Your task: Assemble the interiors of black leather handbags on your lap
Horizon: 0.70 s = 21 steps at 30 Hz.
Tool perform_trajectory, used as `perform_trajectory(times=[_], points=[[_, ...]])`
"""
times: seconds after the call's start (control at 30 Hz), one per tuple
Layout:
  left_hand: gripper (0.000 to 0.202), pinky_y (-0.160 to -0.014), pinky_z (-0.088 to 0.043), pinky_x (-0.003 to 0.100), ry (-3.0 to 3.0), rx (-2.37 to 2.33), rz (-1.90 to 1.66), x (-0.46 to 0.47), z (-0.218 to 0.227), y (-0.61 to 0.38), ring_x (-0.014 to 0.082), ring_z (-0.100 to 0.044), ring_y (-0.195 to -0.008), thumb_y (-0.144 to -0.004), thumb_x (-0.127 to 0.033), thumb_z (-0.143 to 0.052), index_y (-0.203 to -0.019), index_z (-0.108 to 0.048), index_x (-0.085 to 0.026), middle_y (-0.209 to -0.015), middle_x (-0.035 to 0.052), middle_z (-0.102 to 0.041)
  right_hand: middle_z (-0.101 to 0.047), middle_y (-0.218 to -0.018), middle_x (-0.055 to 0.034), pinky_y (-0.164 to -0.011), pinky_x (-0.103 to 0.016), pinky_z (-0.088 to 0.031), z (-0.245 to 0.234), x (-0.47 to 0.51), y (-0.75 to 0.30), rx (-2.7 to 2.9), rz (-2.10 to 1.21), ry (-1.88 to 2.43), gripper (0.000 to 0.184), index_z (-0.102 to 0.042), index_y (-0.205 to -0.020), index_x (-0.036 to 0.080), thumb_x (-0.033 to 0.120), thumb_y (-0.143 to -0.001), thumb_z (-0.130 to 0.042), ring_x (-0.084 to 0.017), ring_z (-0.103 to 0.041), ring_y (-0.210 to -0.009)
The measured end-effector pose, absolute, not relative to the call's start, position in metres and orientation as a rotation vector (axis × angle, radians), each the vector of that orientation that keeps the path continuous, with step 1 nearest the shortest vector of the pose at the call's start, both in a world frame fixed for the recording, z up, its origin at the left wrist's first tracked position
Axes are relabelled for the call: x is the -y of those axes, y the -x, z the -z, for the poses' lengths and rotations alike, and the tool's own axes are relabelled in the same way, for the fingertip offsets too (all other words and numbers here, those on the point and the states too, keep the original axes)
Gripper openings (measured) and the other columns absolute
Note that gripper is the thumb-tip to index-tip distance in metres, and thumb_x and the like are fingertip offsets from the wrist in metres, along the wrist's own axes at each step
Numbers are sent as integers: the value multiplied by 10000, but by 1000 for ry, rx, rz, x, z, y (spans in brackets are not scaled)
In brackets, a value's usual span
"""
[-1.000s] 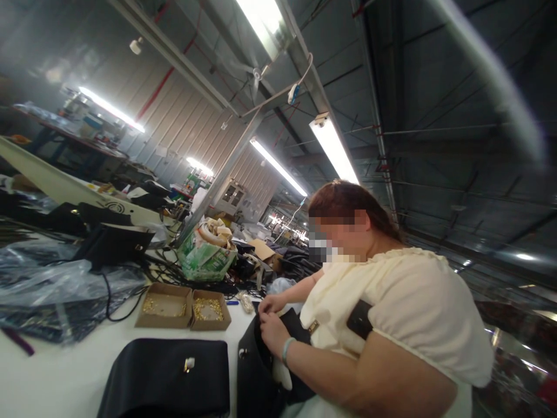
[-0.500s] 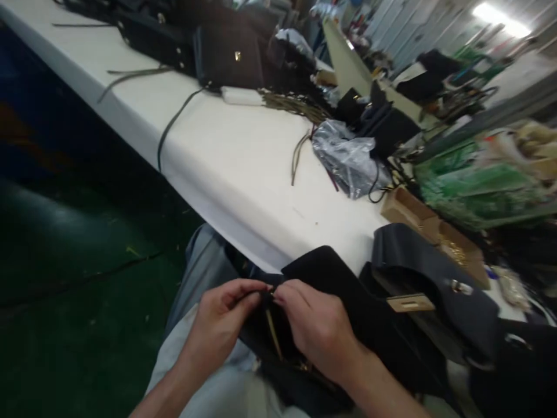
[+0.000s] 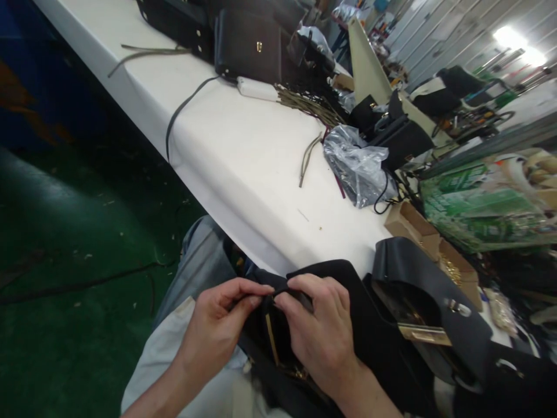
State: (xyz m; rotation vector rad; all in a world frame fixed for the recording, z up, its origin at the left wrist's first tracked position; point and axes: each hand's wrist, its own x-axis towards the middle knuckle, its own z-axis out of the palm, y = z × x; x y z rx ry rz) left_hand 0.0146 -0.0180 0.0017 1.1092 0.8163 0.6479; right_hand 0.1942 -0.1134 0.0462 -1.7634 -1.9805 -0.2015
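Observation:
A black handbag [image 3: 256, 342] rests on my lap, its opening facing up, with a gold metal strip [image 3: 272, 339] along the inside. On the left, my left hand [image 3: 221, 319] pinches the bag's upper edge between thumb and forefinger. My right hand [image 3: 322, 325] grips the same edge just beside it, fingers bent and thumb pressed in. The fingertips nearly meet, and whatever small part lies between them is hidden. To the right, a black flap [image 3: 331, 276] spreads out beneath a second black bag [image 3: 404, 261] with a gold plate [image 3: 424, 334].
Along the white table [image 3: 243, 168] lie thin dark straps [image 3: 310, 157], a crumpled clear plastic bag [image 3: 359, 165] and finished-looking black bags [image 3: 248, 46]. A cardboard box [image 3: 461, 267] of small gold fittings stands at the right, near a green printed sack [image 3: 483, 197].
My right hand's fingers have lifted and bent more over the bag's edge. The left hand keeps its pinch. The camera view has shifted slightly.

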Motion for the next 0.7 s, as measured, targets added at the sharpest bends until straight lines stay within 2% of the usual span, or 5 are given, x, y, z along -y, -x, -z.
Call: perform_trajectory(times=[0.07,0.13,0.3,0.5,0.7], points=[[175,-908,-689,250,-1148,-821,-702,22,-4,-15,216,-861,-970,-985,-259,-732,-1000,-905,-281,-1043,7,-893,-775,-1334,-135,-1256,-506,-426,-50,110,-198,2039,78,1677,226,-721,-1161,191,15,-1079,-606,-268,-705,-1347],[186,-936,-705,268,-1198,-811,-764,26,-6,-15,221,-871,-978,-1002,-241,-723,-984,-901,-288,-1044,-4,-894,-794,-1346,-127,-1296,-487,-398,-53,107,-200,2084,-48,1616,268,-696,-1171,173,-40,-1061,-576,-244,-702,-1391],[251,-934,-723,259,-1478,-746,-983,36,-3,-12,196,-875,-1013,-1050,-128,-655,-1095,-859,-267,-1144,-3,-888,-835,-1206,-81,-1125,-420,-453,-54,107,-199,2068,-40,1594,293,-693,-1121,165,-69,-1043,-534,-214,-759,-1290],[339,-1061,-676,264,-1906,-752,-1103,52,-1,-1,194,-833,-1193,-1065,-36,-540,-1257,-757,-212,-1340,53,-840,-835,-1171,-116,-1126,-434,-470,-55,114,-198,2076,-13,1541,297,-718,-1114,127,-86,-1025,-532,-224,-768,-1268],[455,-1164,-629,303,-2038,-695,-1128,68,9,-1,205,-775,-1320,-1042,-19,-432,-1345,-711,-213,-1408,62,-811,-843,-1146,-113,-1070,-415,-481,-64,121,-204,2106,-10,1540,277,-736,-1091,118,-82,-1031,-554,-214,-768,-1254]])
